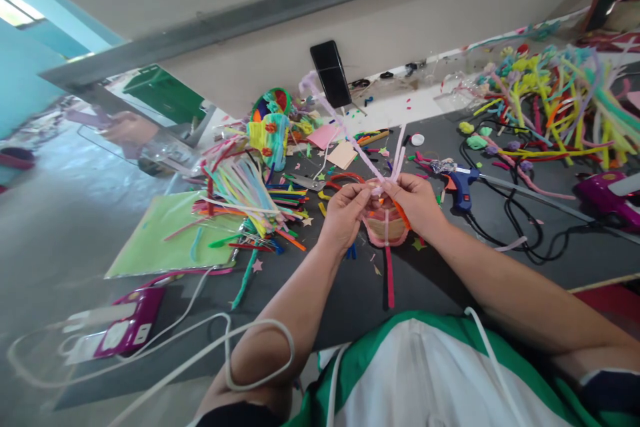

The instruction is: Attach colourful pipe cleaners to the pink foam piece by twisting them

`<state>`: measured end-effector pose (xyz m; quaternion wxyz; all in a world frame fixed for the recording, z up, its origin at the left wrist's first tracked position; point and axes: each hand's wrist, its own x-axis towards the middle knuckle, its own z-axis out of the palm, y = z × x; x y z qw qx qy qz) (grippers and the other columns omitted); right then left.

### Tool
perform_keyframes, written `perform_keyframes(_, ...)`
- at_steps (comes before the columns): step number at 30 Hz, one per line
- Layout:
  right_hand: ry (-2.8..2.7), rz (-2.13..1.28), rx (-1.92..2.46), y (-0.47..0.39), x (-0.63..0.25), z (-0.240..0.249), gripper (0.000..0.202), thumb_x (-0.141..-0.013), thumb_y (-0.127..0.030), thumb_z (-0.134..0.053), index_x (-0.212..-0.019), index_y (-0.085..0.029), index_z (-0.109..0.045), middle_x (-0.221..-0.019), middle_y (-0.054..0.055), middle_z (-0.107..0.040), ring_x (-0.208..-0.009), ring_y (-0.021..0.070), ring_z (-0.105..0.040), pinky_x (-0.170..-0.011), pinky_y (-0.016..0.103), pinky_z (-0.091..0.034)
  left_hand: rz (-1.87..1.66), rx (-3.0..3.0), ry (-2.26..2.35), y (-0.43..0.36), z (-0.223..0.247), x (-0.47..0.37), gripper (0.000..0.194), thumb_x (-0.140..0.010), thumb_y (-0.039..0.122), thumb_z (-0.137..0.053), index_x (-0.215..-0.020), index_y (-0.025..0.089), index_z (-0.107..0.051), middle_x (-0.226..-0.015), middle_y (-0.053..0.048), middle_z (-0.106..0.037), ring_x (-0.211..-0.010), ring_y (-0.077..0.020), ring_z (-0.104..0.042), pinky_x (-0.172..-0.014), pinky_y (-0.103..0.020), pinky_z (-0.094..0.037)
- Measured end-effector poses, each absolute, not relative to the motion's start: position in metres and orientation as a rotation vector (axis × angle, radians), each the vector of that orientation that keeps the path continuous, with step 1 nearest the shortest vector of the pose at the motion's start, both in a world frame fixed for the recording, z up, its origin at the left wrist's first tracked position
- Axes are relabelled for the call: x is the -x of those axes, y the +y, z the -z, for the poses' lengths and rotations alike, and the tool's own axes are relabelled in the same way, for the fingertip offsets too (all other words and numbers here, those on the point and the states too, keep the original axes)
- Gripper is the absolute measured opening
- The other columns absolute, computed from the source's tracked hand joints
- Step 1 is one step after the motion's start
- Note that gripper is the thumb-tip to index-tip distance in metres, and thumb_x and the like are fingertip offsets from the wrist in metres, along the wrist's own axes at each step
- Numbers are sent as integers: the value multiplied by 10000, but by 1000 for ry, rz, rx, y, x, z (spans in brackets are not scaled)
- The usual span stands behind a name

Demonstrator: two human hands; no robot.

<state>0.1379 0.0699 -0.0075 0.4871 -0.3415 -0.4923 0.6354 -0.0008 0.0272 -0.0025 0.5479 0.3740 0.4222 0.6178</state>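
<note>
Both hands meet above the dark table. My left hand (345, 212) pinches a lavender pipe cleaner (357, 148) near its lower end; its long free part runs up and away, curling at the tip. My right hand (413, 201) closes on the same spot, where short lavender ends (399, 159) stick up between the fingers. Just under the hands is a pink and beige woven-looking piece (387, 232), partly hidden by them. A red strip (390, 279) hangs from its near edge, and an orange strip (401, 213) shows beside my right fingers.
Left of the hands lie a bundle of pipe cleaners (250, 187), scissors (313, 183) and a green sheet (165, 237). To the right are a blue glue gun (463, 187) with black cord and a colourful pipe-cleaner heap (555, 103). A phone (331, 73) leans behind.
</note>
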Motion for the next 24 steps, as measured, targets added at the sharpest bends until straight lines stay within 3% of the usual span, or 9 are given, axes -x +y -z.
perform_keyframes(4, -1142, -1574, 810, 70, -139, 4, 290, -690, -448, -732, -697, -165, -668, -632, 4, -636, -542, 108, -571, -556, 249, -512, -1482, -944, 1044, 27, 7, 2, 234, -735, 317, -745, -893, 166, -663, -747, -15, -678, -641, -105, -623, -650, -239, -494)
perform_keyframes(11, -1181, -1581, 856, 68, -138, 8, 281, -711, -441, -721, -741, -165, -676, -647, 5, -639, -555, 114, -584, -562, 256, -520, -1530, -1064, 1119, 27, 14, 1, 154, -773, 293, -705, -797, 156, -638, -657, 4, -622, -588, -90, -573, -619, -226, -460)
perform_keyframes(24, -1191, -1647, 836, 67, -140, 2, 273, -690, -424, -735, -762, -168, -670, -657, -2, -655, -540, 114, -596, -549, 249, -522, -1581, -1020, 1124, 24, 14, -3, 175, -775, 305, -696, -738, 165, -598, -641, 6, -601, -584, -86, -546, -616, -220, -445)
